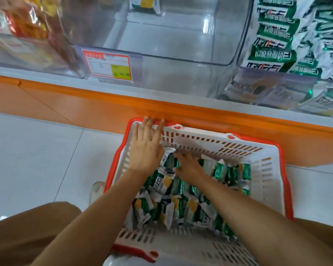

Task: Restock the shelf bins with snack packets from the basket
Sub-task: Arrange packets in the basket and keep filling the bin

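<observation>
A white basket with an orange rim (265,166) stands on the floor against the shelf base, holding several green, white and yellow snack packets (183,200). My left hand (145,146) hovers over the basket's far left corner with its fingers straight and spread, its fingertips at the rim. My right hand (187,164) reaches down onto the packets at the basket's far side; its fingers lie among them and whether they hold one is hidden. Above, a clear shelf bin (181,45) stands with nothing visible inside.
A clear bin at the right (288,54) is packed with green and white packets. Another at the left (27,35) holds red and yellow bags. A price tag (108,64) hangs on the middle bin's front. An orange shelf base (104,106) runs across; white floor tiles lie at the left.
</observation>
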`<state>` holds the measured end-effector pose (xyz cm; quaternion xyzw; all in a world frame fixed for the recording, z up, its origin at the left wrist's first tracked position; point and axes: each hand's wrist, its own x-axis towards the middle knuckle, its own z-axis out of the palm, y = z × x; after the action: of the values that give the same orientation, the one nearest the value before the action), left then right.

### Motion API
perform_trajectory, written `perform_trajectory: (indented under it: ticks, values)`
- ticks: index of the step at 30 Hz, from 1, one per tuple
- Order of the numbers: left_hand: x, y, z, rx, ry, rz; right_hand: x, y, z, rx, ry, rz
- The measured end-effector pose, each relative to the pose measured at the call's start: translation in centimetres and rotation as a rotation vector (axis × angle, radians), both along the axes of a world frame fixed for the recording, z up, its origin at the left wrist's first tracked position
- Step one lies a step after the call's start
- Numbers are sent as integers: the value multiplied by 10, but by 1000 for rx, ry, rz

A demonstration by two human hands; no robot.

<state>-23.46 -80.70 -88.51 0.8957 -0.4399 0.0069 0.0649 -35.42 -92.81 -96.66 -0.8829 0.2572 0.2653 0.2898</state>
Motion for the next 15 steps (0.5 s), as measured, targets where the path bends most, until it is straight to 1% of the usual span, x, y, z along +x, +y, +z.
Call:
perform_trajectory:
  ticks: [3, 5, 7, 9, 11, 13, 15]
  values:
    - [-3, 0, -1, 14, 22, 14, -8, -1, 1, -83, -62, -88]
    - [-4, -1, -1, 11, 25, 12, -15, -5, 2, -161, -111, -101]
    - [-5, -1, 0, 6, 29, 16, -19, -9, 5, -184, -133, -130]
    - [-6, -1, 3, 27, 47, 29, -22, -11, 8, -151, -136, -170]
    - [-9, -2, 7, 47, 86, 43, -27, -12, 11, -71, -169, -220]
    - [-12, -4, 15, 76, 115, 56, -33, -15, 20, 8, -229, -271]
    - [-16, -4, 23, 82, 136, 60, -39, -19, 31, 38, -312, -295]
